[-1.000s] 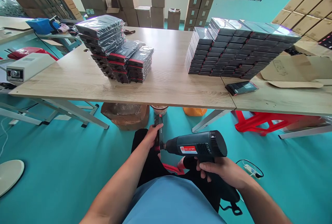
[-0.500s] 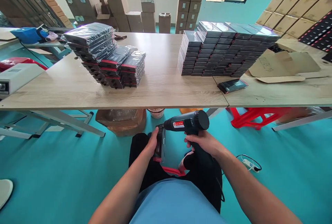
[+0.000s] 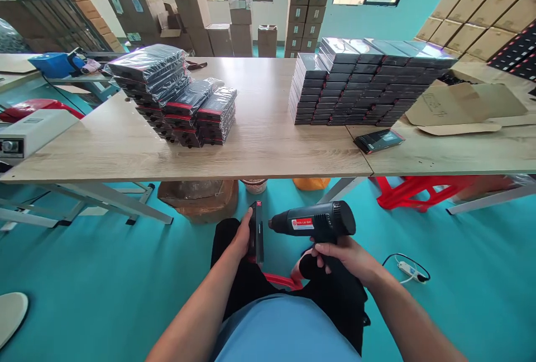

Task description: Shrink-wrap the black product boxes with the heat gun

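Below the table edge, my left hand (image 3: 243,235) is closed on a slim black box (image 3: 256,233) held on end above my lap. My right hand (image 3: 341,256) grips the handle of a black heat gun (image 3: 312,222) with a red and white label. The gun's nozzle points left at the box, a small gap apart from it. On the table, to the left, stands a pile of film-wrapped black boxes (image 3: 167,82). A larger neat stack of dark boxes (image 3: 360,85) stands to the right, with one single box (image 3: 378,141) lying in front of it.
The wooden table (image 3: 259,149) spans the view ahead. A flattened cardboard box (image 3: 469,106) lies at its right. Underneath are a brown lined bin (image 3: 201,200) and a red stool (image 3: 419,191). A power strip (image 3: 412,271) with its cord rests on the floor to the right.
The heat gun has moved right and down, away from the box's upper end. My left hand has turned the box so that its narrow side shows more.
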### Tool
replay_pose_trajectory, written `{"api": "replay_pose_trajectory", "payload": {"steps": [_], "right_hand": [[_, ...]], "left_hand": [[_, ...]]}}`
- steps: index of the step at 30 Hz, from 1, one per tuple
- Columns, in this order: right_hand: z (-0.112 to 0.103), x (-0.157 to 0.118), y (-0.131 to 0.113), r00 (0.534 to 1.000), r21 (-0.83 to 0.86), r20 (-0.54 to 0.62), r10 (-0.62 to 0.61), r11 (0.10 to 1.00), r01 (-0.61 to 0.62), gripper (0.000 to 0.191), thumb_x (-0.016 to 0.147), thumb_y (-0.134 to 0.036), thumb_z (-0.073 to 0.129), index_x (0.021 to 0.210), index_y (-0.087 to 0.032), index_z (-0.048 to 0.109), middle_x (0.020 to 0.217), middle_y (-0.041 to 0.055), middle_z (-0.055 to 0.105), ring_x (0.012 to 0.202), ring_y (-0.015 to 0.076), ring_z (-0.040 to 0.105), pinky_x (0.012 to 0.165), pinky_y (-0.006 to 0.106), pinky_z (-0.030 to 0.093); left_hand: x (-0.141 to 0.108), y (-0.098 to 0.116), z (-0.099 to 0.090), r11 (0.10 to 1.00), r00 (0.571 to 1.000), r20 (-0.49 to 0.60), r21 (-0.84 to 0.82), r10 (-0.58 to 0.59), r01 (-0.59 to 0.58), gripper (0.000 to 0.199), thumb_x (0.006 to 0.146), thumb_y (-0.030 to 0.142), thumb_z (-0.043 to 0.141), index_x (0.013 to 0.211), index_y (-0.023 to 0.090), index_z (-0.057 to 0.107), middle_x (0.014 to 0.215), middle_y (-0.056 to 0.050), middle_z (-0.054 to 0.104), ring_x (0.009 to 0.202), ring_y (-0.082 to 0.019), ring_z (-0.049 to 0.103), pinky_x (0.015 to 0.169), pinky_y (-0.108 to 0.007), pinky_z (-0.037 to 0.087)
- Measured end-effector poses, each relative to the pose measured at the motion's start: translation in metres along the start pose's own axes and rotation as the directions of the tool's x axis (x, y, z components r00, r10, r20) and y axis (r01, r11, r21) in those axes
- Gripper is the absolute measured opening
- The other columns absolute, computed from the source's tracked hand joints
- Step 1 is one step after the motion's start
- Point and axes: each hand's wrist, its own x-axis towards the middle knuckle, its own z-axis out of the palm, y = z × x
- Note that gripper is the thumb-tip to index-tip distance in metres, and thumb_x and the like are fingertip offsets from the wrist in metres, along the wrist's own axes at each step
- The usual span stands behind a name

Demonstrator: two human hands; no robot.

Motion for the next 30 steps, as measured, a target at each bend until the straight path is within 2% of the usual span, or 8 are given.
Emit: {"api": "replay_pose_trajectory", "payload": {"steps": [4, 7, 9, 15, 21, 25, 28, 30], "right_hand": [[-0.004, 0.006, 0.004, 0.993, 0.226, -0.111, 0.039, 0.974, -0.013, 0.027, 0.079, -0.034, 0.078, 0.097, -0.014, 0.073, 0.081, 0.0067, 0.073, 0.067, 0.0158, 0.066, 0.055, 0.024, 0.054], [-0.010, 0.006, 0.006, 0.983, 0.381, -0.139, 0.117, 0.923, -0.056, 0.024, 0.080, -0.030, 0.078, 0.097, -0.013, 0.074, 0.082, 0.0077, 0.073, 0.067, 0.0145, 0.066, 0.053, 0.022, 0.055], [-0.013, 0.001, 0.006, 0.986, 0.409, -0.107, 0.128, 0.910, -0.074, 0.025, 0.081, -0.031, 0.077, 0.098, -0.012, 0.074, 0.084, 0.0081, 0.073, 0.067, 0.0140, 0.066, 0.054, 0.021, 0.055], [-0.003, -0.019, 0.002, 0.990, 0.133, 0.136, 0.031, 0.990, -0.049, 0.039, 0.075, -0.042, 0.082, 0.099, -0.013, 0.073, 0.081, 0.0080, 0.073, 0.067, 0.0188, 0.066, 0.053, 0.028, 0.050], [0.016, -0.018, 0.001, 0.997, -0.003, 0.038, -0.071, 0.997, 0.072, 0.035, 0.081, -0.050, 0.076, 0.092, -0.016, 0.072, 0.070, 0.0037, 0.068, 0.065, 0.0189, 0.061, 0.063, 0.034, 0.051], [0.016, -0.023, 0.002, 0.981, -0.100, 0.193, -0.023, 0.994, 0.043, 0.030, 0.082, -0.046, 0.077, 0.089, -0.016, 0.075, 0.077, 0.0059, 0.070, 0.070, 0.0200, 0.062, 0.063, 0.034, 0.052], [0.015, -0.021, 0.005, 0.995, -0.067, 0.087, -0.055, 0.996, 0.061, 0.027, 0.084, -0.043, 0.076, 0.088, -0.016, 0.076, 0.077, 0.0057, 0.070, 0.070, 0.0187, 0.062, 0.063, 0.031, 0.053], [0.013, -0.016, 0.007, 0.997, 0.095, -0.052, -0.056, 0.994, 0.061, 0.026, 0.084, -0.041, 0.076, 0.091, -0.016, 0.076, 0.079, 0.0058, 0.070, 0.069, 0.0175, 0.063, 0.059, 0.028, 0.053]], "left_hand": [[-0.008, 0.000, 0.012, 0.999, 1.000, -0.013, 0.024, -0.023, 0.024, 0.052, 0.085, 0.065, 0.065, 0.100, 0.015, 0.068, 0.076, -0.007, 0.072, 0.060, -0.020, 0.067, 0.057, -0.030, 0.052], [-0.018, 0.004, 0.013, 0.986, 0.987, 0.157, -0.151, -0.047, 0.071, 0.054, 0.088, 0.064, 0.059, 0.107, 0.013, 0.068, 0.092, -0.013, 0.074, 0.072, -0.023, 0.072, 0.064, -0.035, 0.057], [-0.024, 0.008, 0.012, 0.966, 0.972, 0.235, -0.250, 0.000, 0.060, 0.060, 0.089, 0.066, 0.055, 0.114, 0.012, 0.068, 0.099, -0.016, 0.075, 0.080, -0.027, 0.073, 0.069, -0.039, 0.059], [-0.033, 0.018, 0.015, 0.958, 0.981, 0.160, -0.280, 0.107, -0.059, 0.059, 0.091, 0.061, 0.053, 0.119, 0.012, 0.069, 0.099, -0.015, 0.076, 0.089, -0.030, 0.074, 0.076, -0.041, 0.060], [-0.029, 0.018, 0.021, 0.973, 0.979, 0.190, -0.231, 0.070, -0.025, 0.057, 0.088, 0.060, 0.055, 0.115, 0.012, 0.072, 0.094, -0.013, 0.077, 0.087, -0.030, 0.074, 0.075, -0.041, 0.059], [-0.026, 0.018, 0.020, 0.978, 0.990, 0.137, -0.208, 0.014, 0.015, 0.045, 0.090, 0.055, 0.056, 0.101, 0.015, 0.073, 0.087, -0.011, 0.077, 0.083, -0.028, 0.074, 0.074, -0.039, 0.059], [-0.028, 0.019, 0.018, 0.967, 0.994, 0.106, -0.255, 0.000, 0.027, 0.042, 0.091, 0.055, 0.056, 0.091, 0.016, 0.072, 0.079, -0.009, 0.075, 0.072, -0.025, 0.073, 0.072, -0.038, 0.059], [-0.030, 0.019, 0.016, 0.963, 0.990, 0.142, -0.265, -0.007, 0.045, 0.047, 0.091, 0.058, 0.055, 0.093, 0.015, 0.072, 0.078, -0.010, 0.075, 0.069, -0.025, 0.071, 0.070, -0.038, 0.059]]}}
